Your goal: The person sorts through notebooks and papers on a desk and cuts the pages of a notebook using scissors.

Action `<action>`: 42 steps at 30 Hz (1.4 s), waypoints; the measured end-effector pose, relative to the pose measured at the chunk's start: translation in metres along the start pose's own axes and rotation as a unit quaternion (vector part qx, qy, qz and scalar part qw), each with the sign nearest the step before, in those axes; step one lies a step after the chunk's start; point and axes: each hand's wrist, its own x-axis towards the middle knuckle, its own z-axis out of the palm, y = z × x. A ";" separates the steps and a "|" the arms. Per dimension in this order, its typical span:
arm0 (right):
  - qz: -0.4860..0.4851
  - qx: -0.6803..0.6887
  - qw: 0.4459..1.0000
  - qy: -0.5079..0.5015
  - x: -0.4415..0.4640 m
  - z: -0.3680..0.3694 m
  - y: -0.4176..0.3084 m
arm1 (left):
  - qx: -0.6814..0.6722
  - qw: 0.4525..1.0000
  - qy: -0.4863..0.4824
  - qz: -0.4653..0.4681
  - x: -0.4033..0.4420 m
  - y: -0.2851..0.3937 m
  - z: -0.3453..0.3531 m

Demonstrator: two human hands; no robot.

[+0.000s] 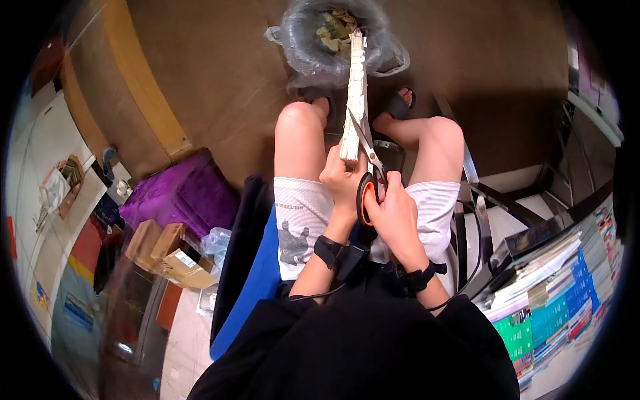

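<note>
Gripping orange-and-black scissors (375,161) in the right hand (397,217), a seated person (360,347) clasps the near end of a long, whitish strip (357,87) in the left hand (342,179), the blades (359,130) angled across it. The strip points out between the knees (300,120) toward an open, clear plastic bag (300,50) holding scraps (333,30); books (513,337) lie stacked at right.

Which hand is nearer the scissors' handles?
Right. The right hand grips the orange-and-black handles; the left hand is ahead and to their left, holding the white strip.
</note>
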 end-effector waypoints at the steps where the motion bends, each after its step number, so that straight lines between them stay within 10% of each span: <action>1: -0.009 -0.005 1.000 0.007 0.006 0.005 0.005 | 0.004 1.000 0.003 0.007 -0.001 -0.012 0.005; 34: -0.062 -0.024 0.996 0.054 0.046 0.022 0.068 | 0.038 0.991 0.051 0.113 -0.008 -0.066 0.046; 42: -0.166 0.183 0.951 0.187 -0.077 -0.075 0.070 | -0.004 0.996 -0.008 0.089 -0.018 -0.022 0.017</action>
